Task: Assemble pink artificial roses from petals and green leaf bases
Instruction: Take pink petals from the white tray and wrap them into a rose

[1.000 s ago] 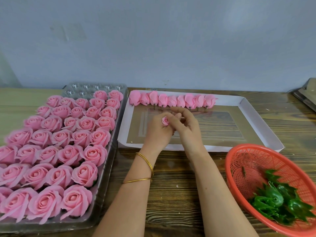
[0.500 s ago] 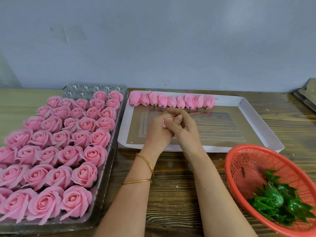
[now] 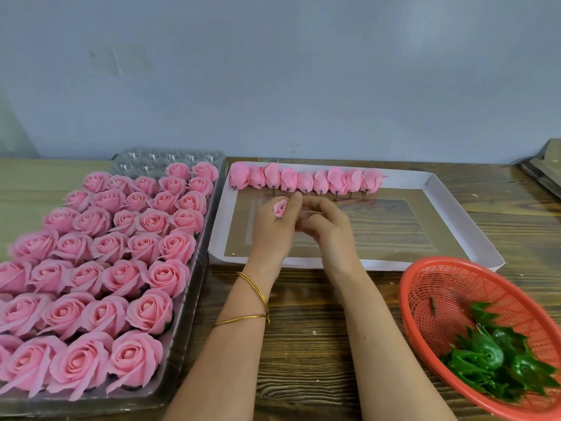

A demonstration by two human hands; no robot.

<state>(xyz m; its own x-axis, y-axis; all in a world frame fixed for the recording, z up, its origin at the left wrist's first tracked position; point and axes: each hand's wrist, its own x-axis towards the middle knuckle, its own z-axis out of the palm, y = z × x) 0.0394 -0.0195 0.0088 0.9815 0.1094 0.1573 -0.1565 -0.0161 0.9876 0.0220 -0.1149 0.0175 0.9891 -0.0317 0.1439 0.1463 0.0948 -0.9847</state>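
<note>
My left hand (image 3: 273,230) holds a small pink rosebud (image 3: 280,208) between its fingers, above the white cardboard tray (image 3: 461,226). My right hand (image 3: 329,227) sits just to the right of it, fingers loosely curled, its fingertips close to the left hand; whether it holds anything is hidden. A row of several pink petal buds (image 3: 306,181) on short stems lies along the tray's far edge. Green leaf bases (image 3: 498,363) are piled in the red plastic basket (image 3: 425,287) at the right.
A clear plastic blister tray (image 3: 194,302) filled with several finished pink roses (image 3: 121,256) covers the left of the wooden table (image 3: 306,338). A grey wall stands behind. A flat object (image 3: 543,171) lies at the far right edge.
The two hands have parted slightly. The rosebud now shows more clearly in my left hand, and my right hand has drawn a little to the right.
</note>
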